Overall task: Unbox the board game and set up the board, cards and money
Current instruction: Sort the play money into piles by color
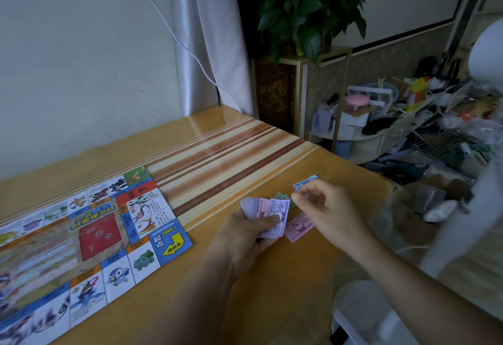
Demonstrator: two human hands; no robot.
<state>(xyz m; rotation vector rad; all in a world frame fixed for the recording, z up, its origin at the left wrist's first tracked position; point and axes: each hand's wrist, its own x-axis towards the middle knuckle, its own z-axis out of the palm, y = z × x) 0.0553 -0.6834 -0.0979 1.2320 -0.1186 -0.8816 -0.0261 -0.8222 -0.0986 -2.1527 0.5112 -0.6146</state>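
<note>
The money stack (268, 210) is fanned in the left hand (245, 238), which grips it with the thumb on top, above the counter (272, 298) and to the right of the board (81, 235). A pink note (298, 227) lies flat just beside the stack, and a green note (281, 197) lies behind it. The right hand (329, 208) has curled fingers at a blue note (304, 181); I cannot tell if it pinches this note.

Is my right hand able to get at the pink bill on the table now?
Probably yes. The pink bill lies flat close beside the right hand, with nothing visibly on it; the left hand grips the stack of notes beside it.
</note>
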